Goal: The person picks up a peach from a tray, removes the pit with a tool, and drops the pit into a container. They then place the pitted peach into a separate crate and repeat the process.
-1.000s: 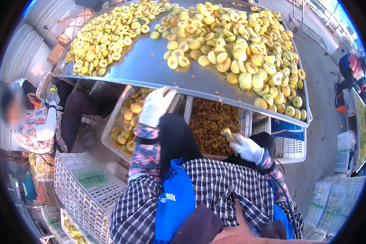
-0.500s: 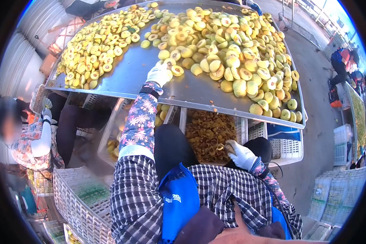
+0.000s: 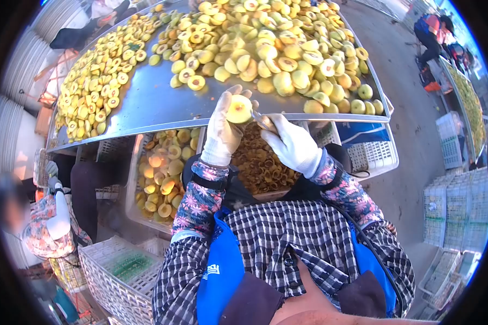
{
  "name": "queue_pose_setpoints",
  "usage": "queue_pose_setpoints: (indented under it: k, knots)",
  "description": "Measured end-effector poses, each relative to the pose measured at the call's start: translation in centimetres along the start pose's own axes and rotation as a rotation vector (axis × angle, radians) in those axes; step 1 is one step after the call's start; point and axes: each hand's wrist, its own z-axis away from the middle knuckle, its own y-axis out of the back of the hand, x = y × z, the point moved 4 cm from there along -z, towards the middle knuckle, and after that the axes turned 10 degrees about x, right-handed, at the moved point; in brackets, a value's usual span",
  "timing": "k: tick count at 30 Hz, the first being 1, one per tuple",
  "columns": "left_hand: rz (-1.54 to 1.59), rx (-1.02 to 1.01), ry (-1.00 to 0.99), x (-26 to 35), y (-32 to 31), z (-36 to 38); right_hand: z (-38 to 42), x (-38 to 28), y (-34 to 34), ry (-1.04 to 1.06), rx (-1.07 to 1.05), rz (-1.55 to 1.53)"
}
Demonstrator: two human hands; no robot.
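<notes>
My gloved left hand (image 3: 221, 127) is closed round a yellow peach half (image 3: 239, 109), holding it up in front of the table's near edge with its cut face showing. In my gloved right hand (image 3: 295, 145) is a small pitting knife (image 3: 264, 122), its metal end at the right side of the peach half. The blade's exact shape is too small to make out. Below both hands, a crate of brown pit scraps (image 3: 265, 170) sits between my knees. Left of it stands a crate of pitted peach halves (image 3: 160, 173).
A metal table (image 3: 157, 89) carries a large heap of peach halves (image 3: 287, 54) and a smaller heap (image 3: 95, 89) on the left. White crates (image 3: 122, 271) stand at lower left, with more stacked (image 3: 458, 208) at right. A co-worker (image 3: 49, 222) sits on the left; other people (image 3: 434, 40) work at far right.
My left hand has come back from the heap with a peach half. My right hand has risen from above the scrap crate, bringing the pitting knife up to the fruit.
</notes>
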Motion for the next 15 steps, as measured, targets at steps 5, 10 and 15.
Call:
queue_pose_setpoints:
  k: [5, 10, 15]
  knots:
    - [0.057, 0.061, 0.074, -2.1, -1.9, 1.0, 0.5, 0.6, -0.5, 0.083, 0.065, 0.202]
    - [0.011, 0.185, 0.073, -3.4, -1.2, 0.7, 1.7, 0.3, -0.9, 0.063, -0.017, 0.289]
    - [-0.127, 0.069, 0.045, -2.7, -2.0, 1.4, 1.5, 1.0, -1.0, -0.059, -0.046, -0.043]
